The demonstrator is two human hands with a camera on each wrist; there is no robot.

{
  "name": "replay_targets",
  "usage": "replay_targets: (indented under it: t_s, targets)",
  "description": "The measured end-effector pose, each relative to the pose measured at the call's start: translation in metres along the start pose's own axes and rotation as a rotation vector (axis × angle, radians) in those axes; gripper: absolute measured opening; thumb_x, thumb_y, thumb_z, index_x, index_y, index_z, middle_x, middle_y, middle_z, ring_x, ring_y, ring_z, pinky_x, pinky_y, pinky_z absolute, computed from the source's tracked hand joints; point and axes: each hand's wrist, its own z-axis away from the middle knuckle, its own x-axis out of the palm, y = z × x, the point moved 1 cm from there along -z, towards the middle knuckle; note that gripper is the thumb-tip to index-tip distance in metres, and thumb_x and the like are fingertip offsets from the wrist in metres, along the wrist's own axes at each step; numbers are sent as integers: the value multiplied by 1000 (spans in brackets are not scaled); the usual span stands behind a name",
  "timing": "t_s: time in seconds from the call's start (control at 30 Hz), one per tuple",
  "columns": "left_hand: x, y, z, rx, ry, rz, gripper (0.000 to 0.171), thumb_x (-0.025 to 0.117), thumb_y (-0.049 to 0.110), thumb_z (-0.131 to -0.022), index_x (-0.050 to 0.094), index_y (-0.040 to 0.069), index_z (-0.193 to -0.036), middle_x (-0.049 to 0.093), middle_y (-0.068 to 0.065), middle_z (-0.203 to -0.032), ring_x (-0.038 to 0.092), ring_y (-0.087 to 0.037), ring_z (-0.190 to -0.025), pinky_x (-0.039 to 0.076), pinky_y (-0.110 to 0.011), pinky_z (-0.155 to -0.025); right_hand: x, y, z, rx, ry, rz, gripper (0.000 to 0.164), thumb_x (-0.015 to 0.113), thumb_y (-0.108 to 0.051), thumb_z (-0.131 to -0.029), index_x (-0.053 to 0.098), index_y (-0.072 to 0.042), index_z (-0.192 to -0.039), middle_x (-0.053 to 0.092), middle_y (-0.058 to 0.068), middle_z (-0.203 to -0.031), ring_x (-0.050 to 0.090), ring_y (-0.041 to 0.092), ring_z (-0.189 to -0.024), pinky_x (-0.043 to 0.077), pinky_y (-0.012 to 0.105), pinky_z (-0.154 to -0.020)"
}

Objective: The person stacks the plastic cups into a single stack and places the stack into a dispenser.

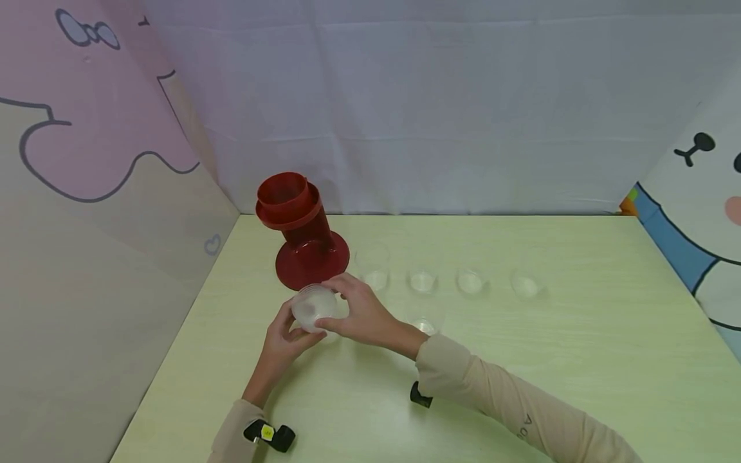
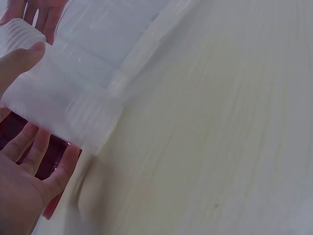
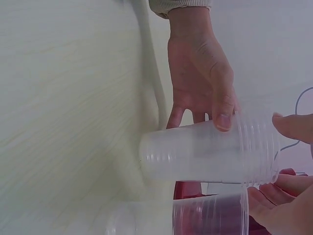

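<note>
A stack of clear plastic cups (image 1: 314, 307) lies tilted between both hands, its ribbed rims (image 3: 257, 152) bunched at one end. My left hand (image 1: 282, 347) grips the stack's body from the left, thumb along its side in the right wrist view. The right hand (image 1: 365, 313) reaches across and holds the rim end, thumb on the near side and fingers on the far side. Just behind the stack stands a red plastic tube (image 1: 307, 225) on a round red base. In the left wrist view the cups (image 2: 83, 83) fill the upper left.
Several single clear cups stand in a row to the right, among them one cup (image 1: 422, 281) and the rightmost cup (image 1: 527, 283). Another cup (image 1: 424, 326) stands nearer, partly behind the right wrist. Cloth walls (image 1: 440, 116) enclose the pale table (image 1: 579, 360).
</note>
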Motion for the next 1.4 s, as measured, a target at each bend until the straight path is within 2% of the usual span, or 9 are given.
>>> replay_targets:
  t_s: [0.17, 0.4, 0.6, 0.77, 1.03, 1.4]
  targets:
    - [1, 0, 0, 10, 4, -8, 72, 74, 6, -81, 35, 11, -141, 41, -5, -139, 39, -23, -124, 48, -32, -92, 0, 0, -1, 12, -14, 11, 52, 78, -23, -77, 59, -6, -122, 56, 4, -117, 52, 16, -104, 50, 35, -85]
    - [3, 1, -2, 25, 7, -12, 76, 77, 4, -77, 34, 10, -139, 40, -6, -140, 37, -23, -126, 35, -52, -104, 0, 0, -1, 41, -20, 40, 54, 79, -26, -76, 59, -8, -123, 55, 2, -119, 51, 15, -105, 50, 33, -86]
    - [5, 1, -3, -2, 6, -9, 77, 77, 8, -79, 30, 11, -140, 39, -8, -141, 39, -25, -128, 36, -47, -104, 0, 0, -2, 24, -19, 38, 54, 80, -25, -76, 59, -6, -121, 56, 3, -117, 52, 16, -103, 50, 35, -87]
    - [5, 2, -3, -9, -5, -21, 76, 75, 9, -80, 30, 12, -141, 39, -9, -141, 39, -27, -128, 37, -47, -103, 0, 0, -1, 16, -12, 44, 52, 80, -25, -76, 59, -7, -120, 57, 2, -115, 53, 15, -101, 50, 31, -86]
    - [3, 0, -5, -18, -32, -4, 76, 76, 9, -80, 31, 13, -142, 40, -7, -139, 40, -26, -128, 40, -41, -101, -5, -1, 0, 16, -2, 33, 55, 80, -23, -76, 57, -4, -123, 56, 5, -118, 54, 19, -104, 50, 33, -88]
    - [4, 0, -4, -27, -31, -5, 77, 75, 7, -80, 31, 13, -143, 40, -9, -140, 40, -30, -128, 38, -47, -102, -16, -8, 5, -33, 32, 16, 57, 80, -24, -76, 55, -8, -124, 56, 3, -121, 53, 24, -107, 50, 39, -90]
